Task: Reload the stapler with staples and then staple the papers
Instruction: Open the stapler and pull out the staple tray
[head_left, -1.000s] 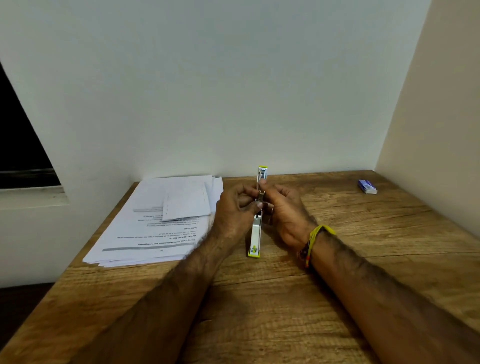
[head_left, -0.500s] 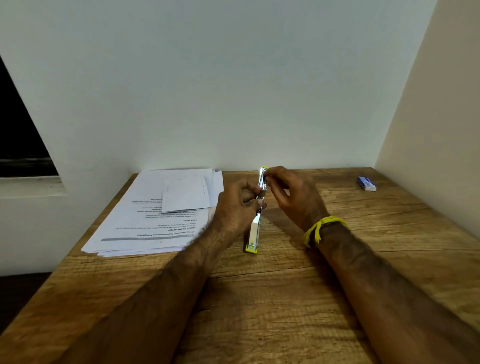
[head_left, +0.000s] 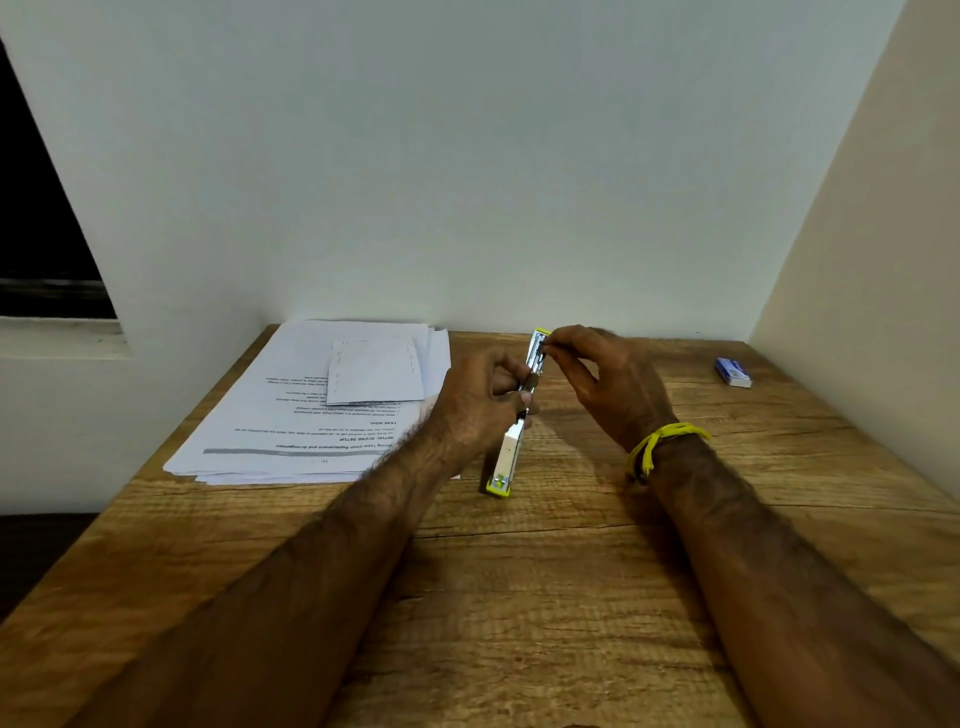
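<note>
A white and lime-green stapler (head_left: 506, 457) lies opened out flat on the wooden table (head_left: 519, 597), its metal magazine arm pointing toward the wall. My left hand (head_left: 475, 402) grips the stapler at its hinge. My right hand (head_left: 608, 382), with a yellow thread at the wrist, pinches at the far end of the magazine with thumb and forefinger; whether staples are between the fingertips is too small to tell. A stack of printed papers (head_left: 311, 421) lies to the left, with a smaller white sheet (head_left: 374, 376) on top.
A small blue and white staple box (head_left: 732, 372) sits at the back right of the table near the beige side wall. A white wall closes the far edge. A dark window opening is at the far left.
My right hand has moved away from me along the magazine, from the hinge area to its far tip. My left hand stays on the stapler's hinge.
</note>
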